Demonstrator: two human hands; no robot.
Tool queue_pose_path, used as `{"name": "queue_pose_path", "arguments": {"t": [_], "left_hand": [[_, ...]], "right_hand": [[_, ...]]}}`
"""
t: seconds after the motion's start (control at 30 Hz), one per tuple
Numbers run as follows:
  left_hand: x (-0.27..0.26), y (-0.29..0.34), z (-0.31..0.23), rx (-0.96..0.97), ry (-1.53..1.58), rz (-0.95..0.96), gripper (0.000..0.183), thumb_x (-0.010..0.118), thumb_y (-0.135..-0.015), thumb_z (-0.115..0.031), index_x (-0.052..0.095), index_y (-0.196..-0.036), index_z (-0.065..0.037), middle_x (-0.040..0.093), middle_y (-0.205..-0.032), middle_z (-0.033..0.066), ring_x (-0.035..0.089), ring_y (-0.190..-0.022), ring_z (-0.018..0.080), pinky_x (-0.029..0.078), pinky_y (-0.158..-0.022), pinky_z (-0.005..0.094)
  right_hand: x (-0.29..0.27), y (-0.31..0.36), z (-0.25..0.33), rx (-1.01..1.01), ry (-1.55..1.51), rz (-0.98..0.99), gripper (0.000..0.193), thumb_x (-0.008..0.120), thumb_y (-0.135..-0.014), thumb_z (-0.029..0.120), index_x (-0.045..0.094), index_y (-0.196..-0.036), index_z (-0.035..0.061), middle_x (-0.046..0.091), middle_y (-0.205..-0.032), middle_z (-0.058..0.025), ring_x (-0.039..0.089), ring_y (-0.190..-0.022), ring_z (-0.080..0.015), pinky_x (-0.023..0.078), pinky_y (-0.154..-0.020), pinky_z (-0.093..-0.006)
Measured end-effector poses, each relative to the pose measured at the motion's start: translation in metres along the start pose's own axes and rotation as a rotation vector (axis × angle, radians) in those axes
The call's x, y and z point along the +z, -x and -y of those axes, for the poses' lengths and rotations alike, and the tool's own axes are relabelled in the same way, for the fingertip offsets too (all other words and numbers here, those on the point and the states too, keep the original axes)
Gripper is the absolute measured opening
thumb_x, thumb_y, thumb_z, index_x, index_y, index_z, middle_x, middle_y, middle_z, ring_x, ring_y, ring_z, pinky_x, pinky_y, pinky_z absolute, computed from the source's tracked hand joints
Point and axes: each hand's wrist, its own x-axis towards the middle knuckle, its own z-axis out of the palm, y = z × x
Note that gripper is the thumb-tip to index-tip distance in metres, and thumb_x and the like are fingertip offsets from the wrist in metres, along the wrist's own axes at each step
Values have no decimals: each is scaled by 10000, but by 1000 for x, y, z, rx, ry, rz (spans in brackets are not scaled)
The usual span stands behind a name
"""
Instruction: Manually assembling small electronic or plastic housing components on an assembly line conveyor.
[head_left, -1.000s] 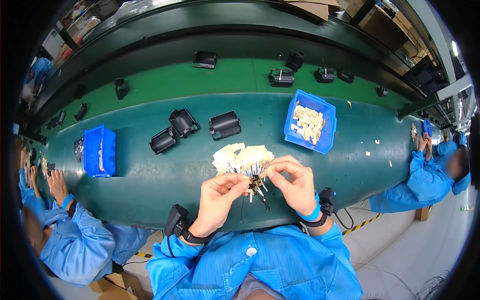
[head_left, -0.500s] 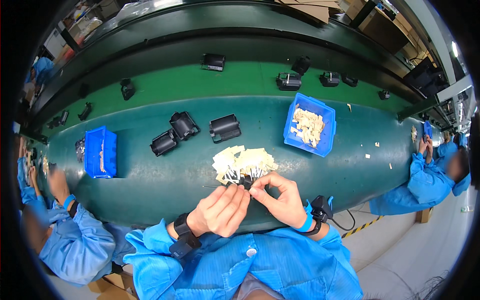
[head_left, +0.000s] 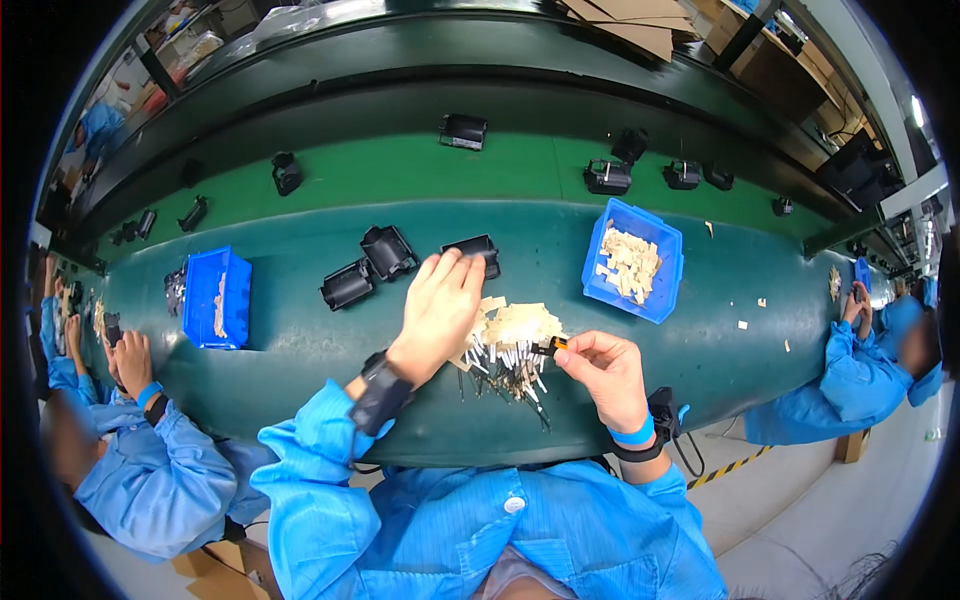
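Observation:
My left hand reaches forward over the work surface, its fingers stretched out. Their slightly blurred tips cover the left part of a black plastic housing; my thumb is hidden. My right hand pinches a small black and orange part between thumb and index finger. That part is just above the right edge of a pile of pale yellow paper tabs. Thin white-and-black strips fan out from the pile toward me. Two more black housings lie touching on the left.
A blue bin of pale tabs stands at right, another blue bin at left. Several black housings sit on the brighter green strip behind. Co-workers in blue sit on both sides; the left one's hand is near the left bin.
My left hand has left the pile and moved forward to the black housing. My right hand has shifted right with the small part, uncovering the thin strips. The view has shifted slightly.

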Motion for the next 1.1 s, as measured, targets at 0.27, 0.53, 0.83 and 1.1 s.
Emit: {"name": "queue_pose_path", "arguments": {"t": [0.27,0.53,0.83,1.1], "left_hand": [[-23,-4,-8,-852,973,-8,175,535,-936,-131,605,-1004,15,655,-908,84,635,-832,163,560,-690,340],[-52,41,-60,-1233,1776,28,207,484,-965,-102,518,-1150,-14,609,-1060,105,628,-970,213,583,-814,406],[-54,52,-76,-1191,1746,11,421,530,-877,69,433,-1282,10,602,-1126,136,623,-1012,216,561,-841,356],[-48,57,-82,-1076,1767,-42,610,602,-763,164,395,-1315,9,586,-1144,130,593,-1015,180,524,-866,320]], "right_hand": [[4,-1,2,46,-304,178,100,658,-834,-11,650,-934,-15,644,-1047,-78,575,-904,-78,474,-811,-232],[27,-4,-10,104,-269,268,41,654,-855,25,630,-876,-1,602,-1015,-20,544,-790,-50,441,-675,-204],[21,3,-14,155,-270,313,57,648,-857,9,614,-902,1,610,-943,-16,586,-820,-65,468,-697,-201],[22,6,-23,133,-305,309,54,648,-854,7,604,-884,4,605,-931,-17,588,-826,-62,470,-706,-198]]}}
